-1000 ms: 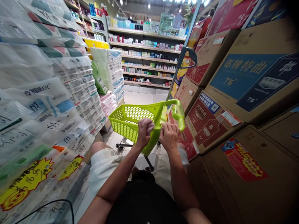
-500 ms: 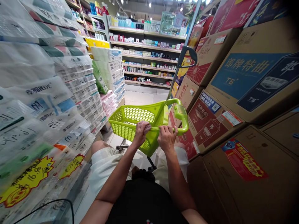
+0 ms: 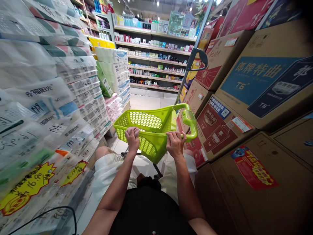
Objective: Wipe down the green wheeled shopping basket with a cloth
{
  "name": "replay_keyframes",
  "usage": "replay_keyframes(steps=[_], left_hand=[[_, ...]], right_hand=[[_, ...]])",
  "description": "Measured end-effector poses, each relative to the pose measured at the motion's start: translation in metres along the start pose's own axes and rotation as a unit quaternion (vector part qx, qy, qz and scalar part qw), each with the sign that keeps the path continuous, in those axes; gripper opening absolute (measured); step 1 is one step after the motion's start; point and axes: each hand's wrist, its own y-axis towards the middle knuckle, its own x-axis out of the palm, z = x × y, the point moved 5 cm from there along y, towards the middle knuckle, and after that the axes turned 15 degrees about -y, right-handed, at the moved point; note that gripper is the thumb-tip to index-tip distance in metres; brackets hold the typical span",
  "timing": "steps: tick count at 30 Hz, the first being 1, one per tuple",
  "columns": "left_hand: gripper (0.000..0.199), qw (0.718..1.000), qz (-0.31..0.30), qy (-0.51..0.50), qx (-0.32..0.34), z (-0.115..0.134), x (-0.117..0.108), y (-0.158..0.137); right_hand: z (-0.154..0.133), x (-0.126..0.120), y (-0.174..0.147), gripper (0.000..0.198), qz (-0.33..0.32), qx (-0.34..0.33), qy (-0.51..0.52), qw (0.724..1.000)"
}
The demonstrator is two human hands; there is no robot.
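Note:
A lime-green shopping basket cart (image 3: 153, 150) with perforated sides stands in front of my knees. Its thick loop handle (image 3: 193, 125) is at the right end. My left hand (image 3: 132, 138) is closed on the near rim, towards the left end, with a small crumpled pinkish cloth (image 3: 136, 132) pressed against the rim. Further right, my right hand (image 3: 175, 143) wraps over the same rim where it meets the handle. The basket's visible inside holds no goods.
Wrapped tissue packs (image 3: 49, 94) are stacked high on the left. Large cardboard boxes (image 3: 259, 68) rise close on the right. A grey pole with a dark handle (image 3: 197, 60) leans beside the boxes. Stocked shelves (image 3: 156, 60) stand across the aisle's far end. A black cable (image 3: 56, 208) lies lower left.
My left hand has slid left along the near rim with the cloth. My right hand and the basket cart stay in place.

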Motion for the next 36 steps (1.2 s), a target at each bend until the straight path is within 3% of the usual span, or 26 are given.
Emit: replay_keyframes(steps=[1, 5, 7, 10, 12, 17, 23, 27, 32, 36], left_hand=[[0.049, 1.000, -0.002, -0.003, 0.002, -0.002, -0.001, -0.001], [0.058, 0.991, -0.111, -0.030, 0.065, -0.002, 0.009, -0.012], [0.062, 0.995, -0.084, -0.014, 0.046, -0.010, 0.003, -0.009], [0.059, 0.998, 0.051, 0.013, -0.046, -0.032, -0.017, 0.004], [0.056, 0.992, 0.094, 0.010, -0.084, -0.041, -0.021, 0.005], [0.056, 0.999, -0.004, -0.031, -0.029, -0.035, 0.001, -0.011], [0.045, 0.995, 0.069, -0.002, -0.073, -0.039, -0.013, -0.001], [0.041, 0.998, -0.047, -0.030, -0.010, -0.013, 0.013, -0.023], [0.042, 0.995, -0.066, -0.069, 0.027, 0.025, 0.044, -0.058], [0.056, 0.982, -0.147, -0.100, 0.067, 0.035, 0.057, -0.066]], right_hand=[[0.001, 0.000, 0.000, 0.021, 0.006, 0.004, 0.001, 1.000], [0.002, 0.002, 0.000, 0.019, 0.011, 0.014, 0.009, 1.000], [0.002, 0.003, 0.000, 0.019, 0.007, 0.013, 0.014, 1.000], [0.002, 0.001, 0.000, 0.018, 0.010, 0.017, 0.018, 1.000], [0.001, -0.001, 0.000, 0.017, 0.011, 0.018, 0.018, 1.000], [0.002, -0.001, -0.002, 0.017, 0.008, 0.021, 0.015, 1.000], [0.001, -0.004, -0.002, 0.019, 0.003, 0.025, 0.024, 0.999], [-0.001, -0.007, -0.001, 0.018, 0.000, 0.033, 0.017, 0.999], [0.002, -0.005, -0.003, 0.020, -0.011, 0.023, 0.017, 1.000], [0.006, -0.002, -0.005, 0.028, -0.022, 0.002, 0.011, 1.000]])
